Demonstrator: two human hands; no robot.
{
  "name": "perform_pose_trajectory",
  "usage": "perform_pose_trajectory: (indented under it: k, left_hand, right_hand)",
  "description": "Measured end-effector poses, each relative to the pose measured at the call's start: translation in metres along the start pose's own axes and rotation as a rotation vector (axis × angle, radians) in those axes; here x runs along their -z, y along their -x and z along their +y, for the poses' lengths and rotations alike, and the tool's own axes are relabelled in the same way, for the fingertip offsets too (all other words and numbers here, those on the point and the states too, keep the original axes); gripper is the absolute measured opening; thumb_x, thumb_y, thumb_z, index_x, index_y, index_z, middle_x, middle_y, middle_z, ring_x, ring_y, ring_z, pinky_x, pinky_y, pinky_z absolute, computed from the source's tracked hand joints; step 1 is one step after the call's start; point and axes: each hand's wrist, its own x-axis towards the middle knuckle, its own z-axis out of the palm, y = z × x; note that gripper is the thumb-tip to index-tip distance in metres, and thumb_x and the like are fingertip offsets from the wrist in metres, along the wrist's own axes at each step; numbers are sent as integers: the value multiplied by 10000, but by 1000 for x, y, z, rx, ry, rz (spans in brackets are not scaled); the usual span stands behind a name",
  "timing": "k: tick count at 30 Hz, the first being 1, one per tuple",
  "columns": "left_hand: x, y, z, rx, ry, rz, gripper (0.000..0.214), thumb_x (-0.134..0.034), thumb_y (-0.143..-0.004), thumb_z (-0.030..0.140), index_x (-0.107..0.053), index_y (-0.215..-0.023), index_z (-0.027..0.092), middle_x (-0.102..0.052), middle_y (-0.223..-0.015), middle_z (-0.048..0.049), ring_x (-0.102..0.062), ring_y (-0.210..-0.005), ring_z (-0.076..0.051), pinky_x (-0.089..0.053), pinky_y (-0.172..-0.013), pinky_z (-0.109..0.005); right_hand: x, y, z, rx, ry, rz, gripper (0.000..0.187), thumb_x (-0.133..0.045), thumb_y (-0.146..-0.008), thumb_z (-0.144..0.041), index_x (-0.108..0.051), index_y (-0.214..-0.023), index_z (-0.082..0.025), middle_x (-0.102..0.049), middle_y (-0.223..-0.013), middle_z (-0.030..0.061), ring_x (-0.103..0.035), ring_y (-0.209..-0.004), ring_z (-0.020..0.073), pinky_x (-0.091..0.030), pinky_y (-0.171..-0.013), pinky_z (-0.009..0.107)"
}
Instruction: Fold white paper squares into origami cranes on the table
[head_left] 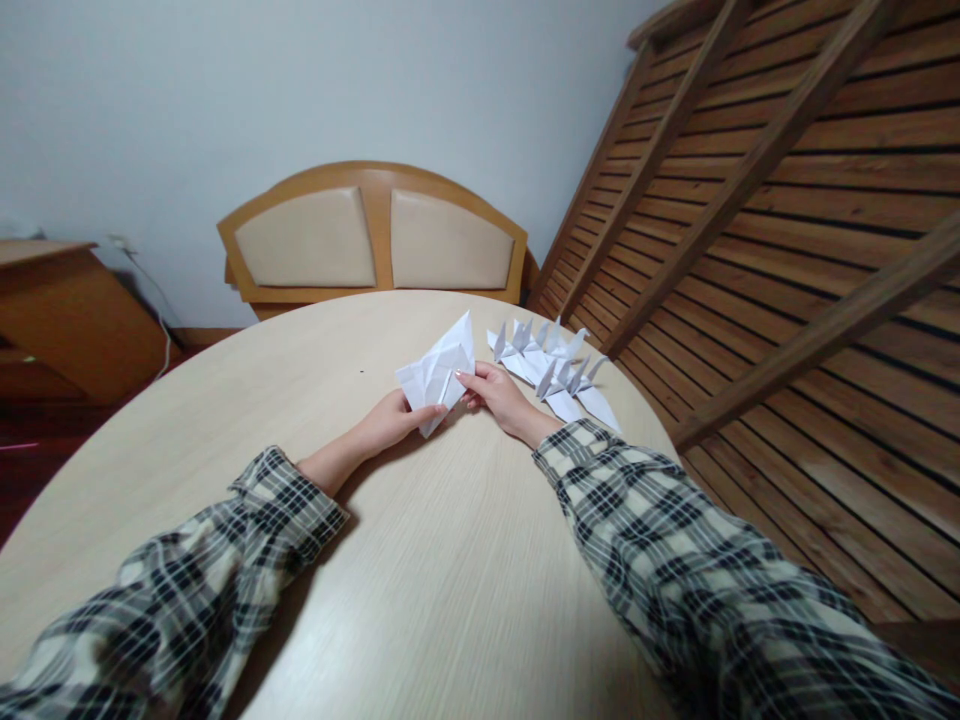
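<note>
A partly folded sheet of white paper (444, 362) is held a little above the round table, its creases and pointed corners showing. My left hand (391, 418) grips its lower left edge, thumb on top and fingers hidden underneath. On the right side, my right hand (499, 398) pinches the paper's edge between thumb and fingers. Just beyond that hand, several white origami cranes (546, 350) stand close together, their pointed necks and tails sticking up.
The pale wooden round table (420, 600) fills the foreground. Behind it stands a headboard (382, 240) with cream panels against the wall. A slatted wooden frame (787, 250) leans along the right. At far left is a wooden cabinet (67, 320) with a white cable nearby.
</note>
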Motion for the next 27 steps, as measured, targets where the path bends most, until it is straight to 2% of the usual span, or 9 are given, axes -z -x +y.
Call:
perform_pose_trajectory:
  k: [5, 12, 20, 22, 24, 27]
  left_hand:
    - [-3, 1, 1, 34, 53, 42, 444, -730, -733, 308, -666, -1133, 126, -673, -1187, -160, -626, -1051, -301, -453, -981, -452]
    - [-3, 5, 10, 84, 19, 42, 433, -700, -733, 297, -664, -1118, 101, -684, -1153, -171, -635, -1023, -305, -469, -968, -459]
    - [-4, 5, 12, 33, 33, 21, 383, -715, -726, 276, -658, -1077, 131, -691, -1124, -134, -629, -1001, -277, -479, -921, -416]
    - [-4, 4, 10, 23, 30, 23, 373, -726, -721, 270, -661, -1062, 134, -696, -1070, -120, -628, -960, -265, -488, -868, -391]
    - [-3, 3, 9, 37, 17, -3, 308, -724, -731, 282, -672, -989, 122, -694, -919, -103, -624, -837, -237, -494, -760, -352]
    - [-3, 3, 9, 76, 33, -63, 223, -703, -770, 326, -654, -832, 117, -609, -690, -50, -551, -630, -167, -459, -614, -298]
  right_hand:
    - [-1, 3, -1, 10, 48, -24, 313, -721, -733, -450, -642, -832, -165, -585, -671, -2, -514, -592, 102, -406, -518, 220]
    - [-2, 4, 0, 57, 73, -55, 328, -704, -749, -464, -634, -857, -162, -578, -683, -10, -493, -580, 98, -416, -539, 232]
    - [-4, 5, 2, 123, 75, -40, 303, -708, -759, -453, -636, -861, -177, -610, -732, -1, -515, -619, 108, -425, -570, 242]
    - [-3, 4, 2, 104, 70, -10, 302, -717, -742, -449, -640, -849, -178, -613, -734, 3, -514, -625, 115, -423, -565, 245]
    - [-2, 2, 2, 74, 56, 22, 313, -724, -725, -447, -642, -852, -173, -618, -741, 10, -510, -626, 117, -414, -552, 241]
    - [0, 0, 2, 41, 25, 56, 323, -725, -715, -439, -638, -864, -166, -617, -752, 14, -501, -618, 113, -397, -539, 235]
